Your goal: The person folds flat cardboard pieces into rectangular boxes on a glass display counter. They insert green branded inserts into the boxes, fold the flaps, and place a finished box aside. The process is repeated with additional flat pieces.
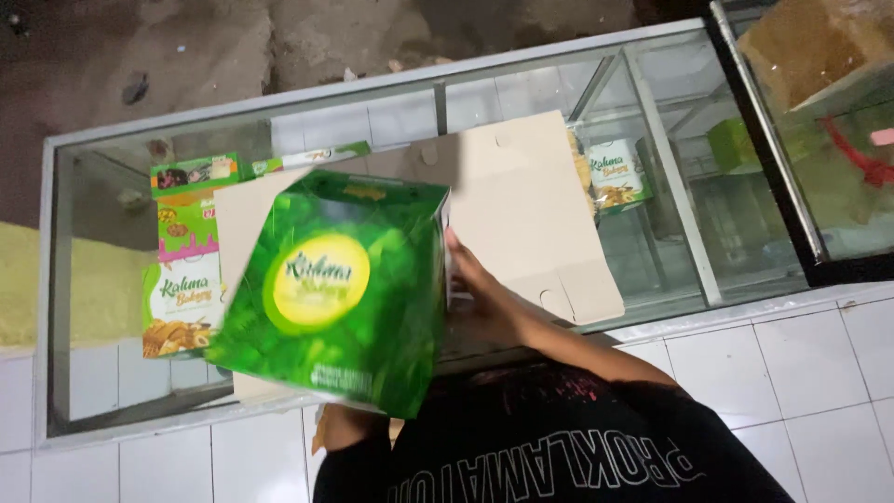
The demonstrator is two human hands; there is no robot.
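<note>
Head view: holding a green box [335, 289] up over the glass display case [102, 149], tilted, its broad face with the round yellow label turning toward the camera and blurring a little. Gripping it at three o'clock with the right hand [477, 300] – fingers closing over the side wall where the white inner edge is showing, thumb side toward the body. Reaching in from six o'clock with the left hand [349, 427], mostly hiding beneath the box's lower corner, so not possible to tell whether clasping the bottom or merely propping it. Lying behind the box, from nine o'clock round to four o'clock, a flat tan cardboard sheet [531, 214] with cut tabs, resting on the case's glass top. Sitting inside the case at nine o'clock, printed white-and-green cartons [182, 298]; at two o'clock, one more printed carton [615, 172]; standing at one o'clock, a dark-framed cabinet [773, 140]; spreading at four o'clock, white floor tiles [801, 373]. Judging by the raised, already squared-up box and the unfolded sheet under it, seeming to be shaping or checking an assembled carton – not yet setting it down. Calling next, by this reading, for a firm hold on both sides while levelling the box, keeping the open edge at three o'clock from buckling and the corner at six o'clock from slipping off the supporting hand.
</note>
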